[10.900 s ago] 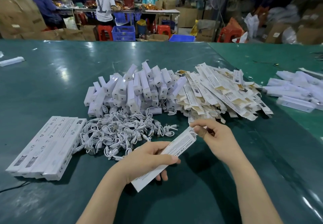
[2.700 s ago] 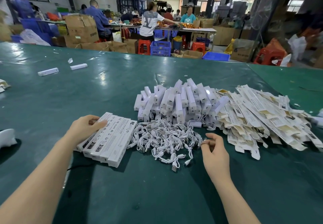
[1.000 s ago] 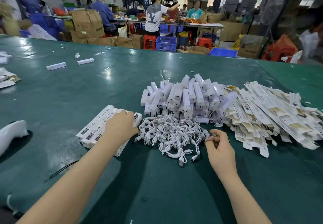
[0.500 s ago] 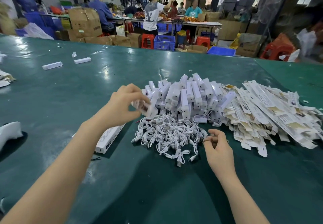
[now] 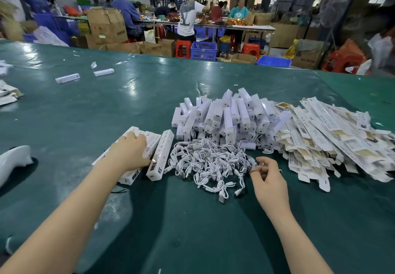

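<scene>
1. Work in hand: boxing small white units with a cable each. Judging by the stock, it is early or mid run.
2. Done: a short row of packed boxes [image 5: 159, 158] lies side by side, left of centre on the bench [image 5: 106, 107].
3. Left: a big pile of bare white units [image 5: 226, 115] mid-bench, a heap of USB cables [image 5: 209, 162] just in front of it, and a large stack of flat cartons [image 5: 333, 139] toward the right edge. Far more is unpacked than packed.
4. Left hand [image 5: 128, 153]: palm down on the packed boxes, fingers nearly straight and spread over their tops. It presses or squares the row and grips nothing.
5. Right hand [image 5: 269, 179]: at the right rim of the USB cables, fingers [image 5: 259, 167] curled, thumb and forefinger pinched on what looks like a cable end. It is small and partly hidden.
6. Likely next step: pull one cable free, then fetch a unit and a carton.
7. Room: there is wide bare bench along the near edge and toward the far-left corner. The piles touch each other, so cables can snag and drag their neighbours.
8. Strays: two loose boxes [image 5: 67, 78] sit near the far-left corner, and a white curved object [image 5: 12, 160] sits at the left edge, well apart from the work.
</scene>
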Motion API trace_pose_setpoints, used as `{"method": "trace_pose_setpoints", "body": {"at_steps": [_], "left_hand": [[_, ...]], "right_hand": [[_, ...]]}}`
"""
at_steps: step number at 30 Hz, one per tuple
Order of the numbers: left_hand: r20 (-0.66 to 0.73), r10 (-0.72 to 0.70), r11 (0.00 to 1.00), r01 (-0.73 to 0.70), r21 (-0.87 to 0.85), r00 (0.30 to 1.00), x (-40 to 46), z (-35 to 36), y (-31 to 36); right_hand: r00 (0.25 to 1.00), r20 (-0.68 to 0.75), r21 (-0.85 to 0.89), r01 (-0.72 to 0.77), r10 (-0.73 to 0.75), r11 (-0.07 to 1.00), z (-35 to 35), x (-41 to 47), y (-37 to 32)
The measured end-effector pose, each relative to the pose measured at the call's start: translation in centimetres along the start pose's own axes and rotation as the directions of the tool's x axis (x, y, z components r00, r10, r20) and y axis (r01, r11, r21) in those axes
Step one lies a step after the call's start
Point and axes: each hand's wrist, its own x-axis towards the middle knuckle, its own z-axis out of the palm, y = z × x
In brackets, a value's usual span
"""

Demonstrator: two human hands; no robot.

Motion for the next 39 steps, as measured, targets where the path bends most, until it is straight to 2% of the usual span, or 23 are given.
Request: {"method": "trace_pose_setpoints", "body": {"at_steps": [5, 7, 17, 22, 25, 28, 32, 34, 36, 39], "left_hand": [[-0.117, -0.182, 0.983, 0.178, -0.04, 0.976, -0.6, 1.3, 2.2], [-0.147, -0.225, 0.974, 0.227, -0.001, 0.963, -0.9, 1.6, 3.0], [-0.265, -0.159, 0.97, 0.201, 0.139, 0.951, 0.0, 0.7, 1.5], [-0.332, -0.065, 0.998, 0.066, -0.009, 0.941, 1.0, 1.8, 0.8], [-0.321, -0.107, 0.986, 0.059, -0.157, 0.941, 0.7, 2.5, 2.1], [-0.372, -0.097, 0.994, 0.072, -0.081, 0.923, 0.6, 3.0, 2.9], [-0.365, -0.091, 0.992, 0.116, 0.048, 0.927, 0.5, 2.8, 1.5], [-0.433, -0.114, 0.993, 0.103, -0.048, 0.894, 0.4, 3.1, 0.5], [-0.472, -0.183, 0.97, 0.08, -0.23, 0.862, 0.7, 3.4, -0.5], [-0.351, -0.319, 0.899, 0.164, -0.406, 0.88, 1.8, 3.3, -2.9]], "right_hand": [[1.0, 0.005, -0.01, -0.003, 0.004, 1.0, 0.0, 0.0, -0.1], [1.0, 0.005, -0.008, -0.009, 0.009, 1.0, 0.0, -0.1, -0.1], [1.0, 0.022, -0.01, -0.003, 0.003, 1.0, 0.0, -0.2, -0.1], [1.0, 0.031, -0.015, -0.001, 0.002, 1.0, -0.1, -0.2, -0.2], [0.999, 0.035, -0.02, 0.0, 0.001, 1.0, 0.0, -0.2, -0.2], [0.999, 0.035, -0.025, 0.001, 0.0, 1.0, 0.0, -0.2, -0.1], [0.999, 0.043, -0.026, 0.008, -0.007, 1.0, 0.0, -0.1, -0.1], [0.999, 0.047, -0.03, 0.012, -0.011, 0.999, 0.0, -0.1, -0.1], [0.999, 0.049, -0.038, 0.019, -0.017, 0.999, 0.0, -0.1, -0.1], [0.999, 0.049, -0.037, 0.016, -0.014, 0.999, 0.0, -0.2, 0.0]]}}
